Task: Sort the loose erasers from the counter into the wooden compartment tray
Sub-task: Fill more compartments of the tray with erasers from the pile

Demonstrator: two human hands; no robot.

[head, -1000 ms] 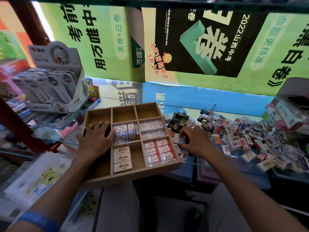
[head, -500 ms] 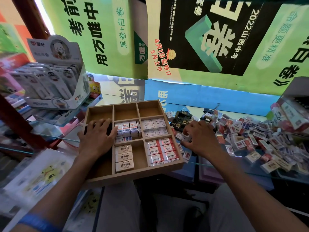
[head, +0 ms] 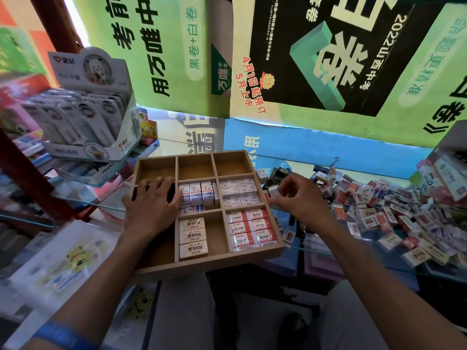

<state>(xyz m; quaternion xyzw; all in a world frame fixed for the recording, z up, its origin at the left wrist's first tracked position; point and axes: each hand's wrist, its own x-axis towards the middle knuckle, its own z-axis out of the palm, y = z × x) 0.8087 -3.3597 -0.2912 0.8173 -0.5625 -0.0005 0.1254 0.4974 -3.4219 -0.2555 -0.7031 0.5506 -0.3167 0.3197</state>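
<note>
Right hand (head: 300, 200) lifts one eraser (head: 273, 191) beside wooden tray (head: 212, 267).
Fingers pinch it just off tray's right wall, above glass tabletop (head: 316, 251); loose pile (head: 394, 210) lies to the right. Left hand (head: 151, 200) flat w/ straight fingers on mid-left compartment, steadying tray. Best: check label, drop in matching compartment, aligned w/ rows.

Bare forearms; blue wristband (head: 60, 335) on left wrist; grey trousers (head: 182, 311).
</note>
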